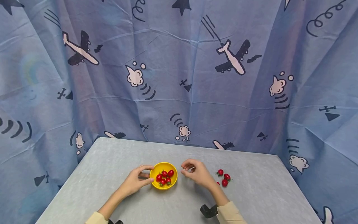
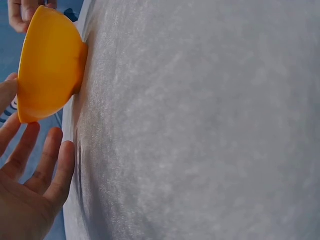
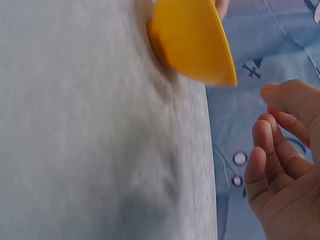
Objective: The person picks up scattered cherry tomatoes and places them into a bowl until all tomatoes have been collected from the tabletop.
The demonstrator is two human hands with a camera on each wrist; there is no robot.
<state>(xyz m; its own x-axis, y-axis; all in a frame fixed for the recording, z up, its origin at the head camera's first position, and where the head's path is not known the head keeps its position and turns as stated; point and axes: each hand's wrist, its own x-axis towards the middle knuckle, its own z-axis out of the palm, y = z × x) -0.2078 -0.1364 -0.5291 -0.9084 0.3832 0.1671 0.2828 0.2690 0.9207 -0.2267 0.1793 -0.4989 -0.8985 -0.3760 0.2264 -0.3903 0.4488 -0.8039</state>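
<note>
A yellow bowl (image 1: pixel 165 188) stands on the table with several red cherry tomatoes (image 1: pixel 164 174) inside, some with green stems. My left hand (image 1: pixel 135 181) holds the bowl at its left rim, with thumb and index fingertip at the edge; in the left wrist view its other fingers (image 2: pixel 62 172) spread below. To the right of the bowl, my right hand (image 1: pixel 196 171) hovers with loosely bent fingers and nothing between them. The right wrist view shows its thumb (image 3: pixel 287 95) apart from the bowl's rim. Inside the bowl is hidden in both wrist views.
Several more cherry tomatoes (image 1: pixel 224 183) lie on the grey table (image 1: pixel 251 193) right of my right forearm, one partly hidden behind it. A blue curtain (image 1: pixel 179 93) printed with planes hangs behind and beside the table. A black device (image 1: pixel 208 211) sits by my right sleeve.
</note>
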